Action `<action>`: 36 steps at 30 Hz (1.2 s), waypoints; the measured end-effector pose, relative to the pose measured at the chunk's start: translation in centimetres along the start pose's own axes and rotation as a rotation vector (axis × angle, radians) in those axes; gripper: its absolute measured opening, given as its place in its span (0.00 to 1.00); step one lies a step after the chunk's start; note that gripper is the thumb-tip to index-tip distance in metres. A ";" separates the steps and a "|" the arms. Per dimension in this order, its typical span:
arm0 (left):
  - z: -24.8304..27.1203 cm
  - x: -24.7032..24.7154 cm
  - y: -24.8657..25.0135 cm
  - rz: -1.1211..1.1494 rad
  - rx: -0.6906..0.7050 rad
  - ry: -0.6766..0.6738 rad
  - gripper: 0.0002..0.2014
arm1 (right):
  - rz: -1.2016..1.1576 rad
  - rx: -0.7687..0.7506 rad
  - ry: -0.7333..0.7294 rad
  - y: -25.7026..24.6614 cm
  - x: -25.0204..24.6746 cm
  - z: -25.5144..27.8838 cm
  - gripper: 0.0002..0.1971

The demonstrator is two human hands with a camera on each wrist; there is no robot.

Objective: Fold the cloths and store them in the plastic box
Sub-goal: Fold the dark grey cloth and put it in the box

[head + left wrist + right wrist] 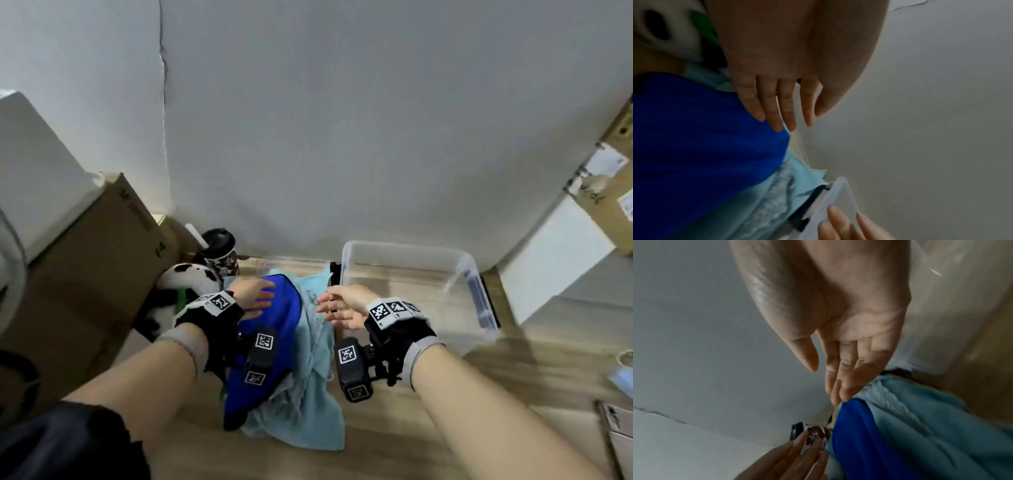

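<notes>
A bright blue cloth (274,329) lies heaped on a crumpled light blue towel (308,404) on the wooden floor. My left hand (255,296) hovers over or rests on the blue cloth's far end, fingers straight, holding nothing. In the left wrist view the left hand (783,104) is flat above the blue cloth (701,138). My right hand (339,306) is open, palm facing left, above the towel beside the clear plastic box (476,284). In the right wrist view the right hand (840,369) has straight fingers near the blue cloth (861,434) and towel (920,418).
Cardboard boxes (92,274) stand at the left, with a black-and-white plush (191,277) and a patterned cup (222,255) beside them. A grey wall is close behind. White and cardboard boxes (582,222) stand at the right. Papers (616,428) lie at the lower right.
</notes>
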State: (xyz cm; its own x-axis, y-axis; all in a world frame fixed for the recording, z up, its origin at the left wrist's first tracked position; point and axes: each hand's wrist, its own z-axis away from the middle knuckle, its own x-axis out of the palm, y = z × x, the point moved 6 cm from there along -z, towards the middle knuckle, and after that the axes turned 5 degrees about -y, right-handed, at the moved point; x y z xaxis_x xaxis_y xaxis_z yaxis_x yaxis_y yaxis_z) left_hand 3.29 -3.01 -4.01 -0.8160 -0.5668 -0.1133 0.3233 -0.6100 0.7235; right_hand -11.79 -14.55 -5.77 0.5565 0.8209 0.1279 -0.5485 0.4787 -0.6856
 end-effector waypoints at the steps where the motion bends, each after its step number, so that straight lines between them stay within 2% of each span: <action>1: -0.3 -0.3 -1.4 -0.011 -0.031 0.017 0.10 | 0.001 0.032 -0.018 1.0 0.8 -0.4 0.13; 3: -0.6 -0.8 -4.0 -0.030 -0.106 0.080 0.09 | 0.038 0.117 -0.005 3.4 1.7 -1.5 0.13; 5: -1.0 -0.9 -7.1 -0.030 -0.120 0.093 0.10 | 0.079 0.188 -0.024 6.1 3.1 -2.2 0.14; 10: -1.1 0.2 -10.9 -0.066 -0.115 0.050 0.07 | 0.165 0.213 0.038 8.4 4.8 -2.8 0.11; 16: -0.8 1.3 -11.1 -0.131 -0.137 0.053 0.13 | 0.469 0.075 0.156 7.9 5.8 -4.1 0.15; 19: -0.4 1.0 -9.9 -0.174 -0.101 0.052 0.14 | 0.481 0.016 0.165 6.5 6.0 -3.7 0.08; 25: 2.3 1.4 -3.9 -0.403 0.093 -0.108 0.23 | 0.198 -0.180 0.187 0.5 5.2 -0.2 0.12; 27: 3.3 1.9 -1.3 -0.461 0.197 -0.074 0.20 | 0.104 -0.273 0.199 -1.8 4.8 1.2 0.13; 30: 4.8 2.5 2.1 -0.408 0.346 0.054 0.04 | 0.084 -0.423 0.307 -4.8 3.4 3.5 0.15; 32: 5.4 3.0 3.8 -0.342 0.440 0.122 0.13 | 0.105 -0.511 0.417 -6.4 1.9 5.3 0.17; 33: 5.7 3.4 4.4 -0.332 0.480 0.126 0.15 | 0.112 -0.539 0.461 -7.0 1.1 6.1 0.17; 36: 7.5 6.0 5.7 -0.354 0.584 0.042 0.08 | 0.091 -0.631 0.521 -8.6 -0.5 9.1 0.14</action>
State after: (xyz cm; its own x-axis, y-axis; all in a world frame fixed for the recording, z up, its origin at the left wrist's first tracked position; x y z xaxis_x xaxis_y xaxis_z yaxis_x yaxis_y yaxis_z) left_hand -3.36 -5.79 4.51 -0.8017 -0.4168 -0.4284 -0.2807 -0.3702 0.8855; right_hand -13.06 -16.28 6.62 0.8305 0.5236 -0.1898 -0.2376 0.0249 -0.9710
